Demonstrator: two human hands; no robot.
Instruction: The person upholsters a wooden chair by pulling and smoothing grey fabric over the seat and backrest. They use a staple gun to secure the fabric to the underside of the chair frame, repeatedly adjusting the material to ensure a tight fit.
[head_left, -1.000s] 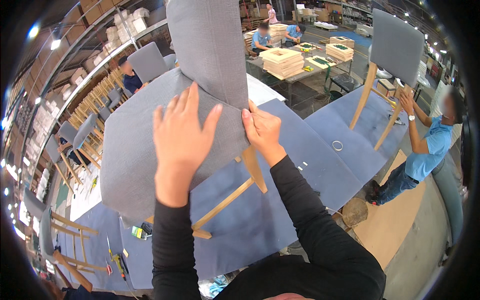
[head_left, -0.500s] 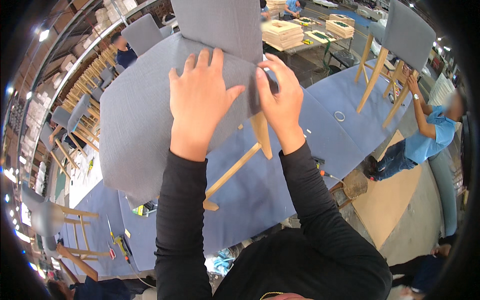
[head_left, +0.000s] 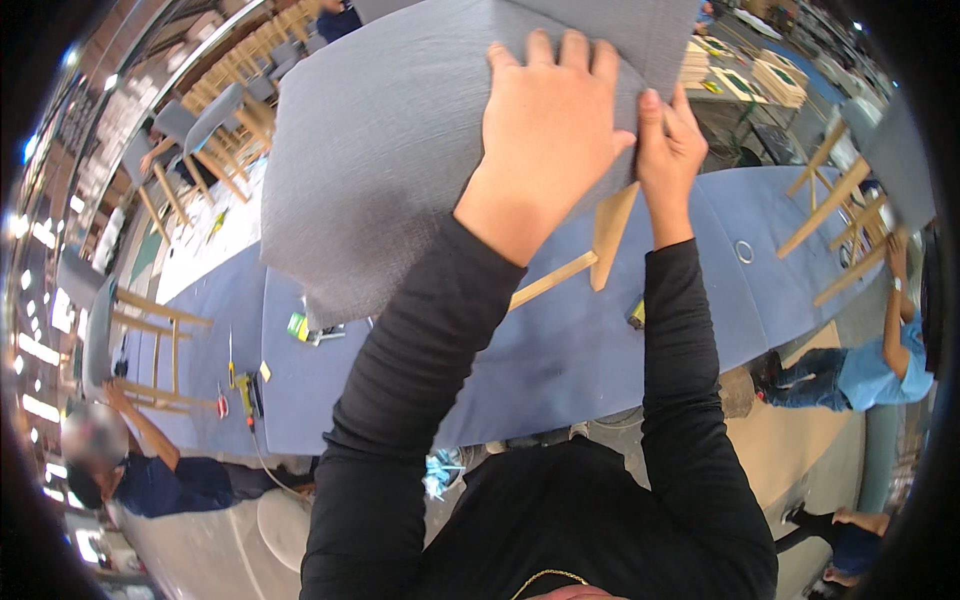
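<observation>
A grey upholstered chair [head_left: 390,150] with pale wooden legs [head_left: 605,235] is raised above a blue padded worktable [head_left: 560,350]. My left hand [head_left: 545,140] lies flat with fingers spread on the grey seat fabric. My right hand [head_left: 672,150] grips the seat's edge just above a wooden leg. Both arms are in black sleeves and reach up from the lower edge.
On the table lie a small green and yellow box [head_left: 298,327], hand tools [head_left: 240,385] and a metal ring [head_left: 743,251]. A person in blue [head_left: 870,365] holds another chair [head_left: 860,190] at right. Another person in dark blue [head_left: 160,480] works on a chair [head_left: 120,330] at left.
The chair has come up and nearer, filling more of the view. Both my hands rose with it, the left one sliding higher on the seat.
</observation>
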